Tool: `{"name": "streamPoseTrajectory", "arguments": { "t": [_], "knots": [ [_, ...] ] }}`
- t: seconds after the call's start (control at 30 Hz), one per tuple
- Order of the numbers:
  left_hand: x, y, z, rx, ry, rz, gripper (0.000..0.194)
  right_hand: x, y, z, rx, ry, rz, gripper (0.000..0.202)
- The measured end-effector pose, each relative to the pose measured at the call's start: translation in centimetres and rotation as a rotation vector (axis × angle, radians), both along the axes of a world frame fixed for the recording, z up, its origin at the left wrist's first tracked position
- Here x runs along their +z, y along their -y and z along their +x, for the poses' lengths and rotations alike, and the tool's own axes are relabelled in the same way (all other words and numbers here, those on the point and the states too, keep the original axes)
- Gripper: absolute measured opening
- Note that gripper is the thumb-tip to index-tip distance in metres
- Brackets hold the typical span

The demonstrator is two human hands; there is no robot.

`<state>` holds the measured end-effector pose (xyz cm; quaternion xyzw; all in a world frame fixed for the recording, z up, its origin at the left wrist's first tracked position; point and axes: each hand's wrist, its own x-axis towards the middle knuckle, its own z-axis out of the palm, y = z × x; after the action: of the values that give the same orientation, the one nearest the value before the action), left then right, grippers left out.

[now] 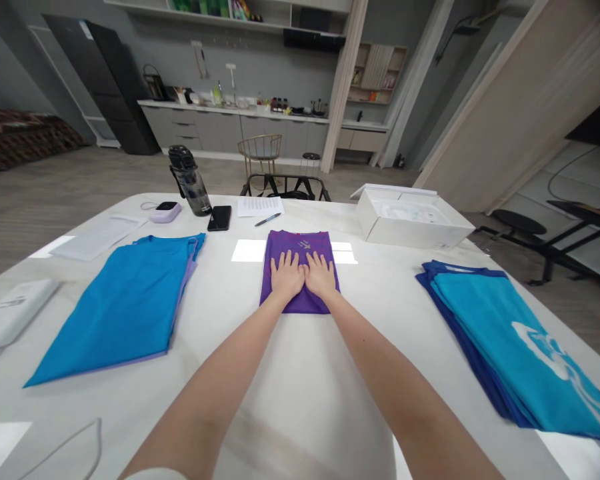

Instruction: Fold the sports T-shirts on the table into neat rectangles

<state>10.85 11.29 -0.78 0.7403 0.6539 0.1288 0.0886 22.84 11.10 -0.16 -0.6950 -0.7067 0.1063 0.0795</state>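
Observation:
A purple shirt (300, 305), folded into a neat rectangle, lies flat on the white table (300, 373) in front of me. My left hand (287, 275) rests palm down on its left half with the fingers spread. On the right half lies my right hand (321, 275), also flat with fingers apart, and the two thumbs meet near the middle. A small pale print shows on the cloth just beyond my fingertips. Further left is a stack of blue cloth (125, 300) with a purple edge showing beneath. To the right lies a pile of folded blue shirts (510, 340), the top one with a white print.
Along the far side stand a dark water bottle (193, 183), a phone (220, 218), a pen (268, 219), a printed sheet (261, 207) and a white box (410, 230). At the left are a lilac device (165, 212), papers (97, 237) and a white power bank (17, 310).

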Motion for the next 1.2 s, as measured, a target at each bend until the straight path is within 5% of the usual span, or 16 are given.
{"name": "streamPoseTrajectory", "arguments": {
  "t": [0.17, 0.43, 0.93, 1.2],
  "knots": [
    [0.0, 2.8, -0.6, -0.020, -0.006, 0.027, 0.058, -0.4, 3.8, -0.5, -0.076, 0.028, 0.060, 0.060],
    [-1.0, 6.6, -3.3, -0.199, -0.043, 0.111, 0.059, -0.6, 8.2, 1.3, 0.003, 0.054, 0.072, 0.065],
    [0.1, 13.8, -8.0, -0.234, -0.078, -0.012, 0.074, -0.6, 15.5, 4.2, 0.042, 0.071, 0.057, 0.070],
    [-0.5, 15.0, -9.3, -0.251, -0.031, 0.058, 0.052, 0.3, 16.7, 4.3, -0.036, -0.008, 0.207, 0.056]
  ]
}}
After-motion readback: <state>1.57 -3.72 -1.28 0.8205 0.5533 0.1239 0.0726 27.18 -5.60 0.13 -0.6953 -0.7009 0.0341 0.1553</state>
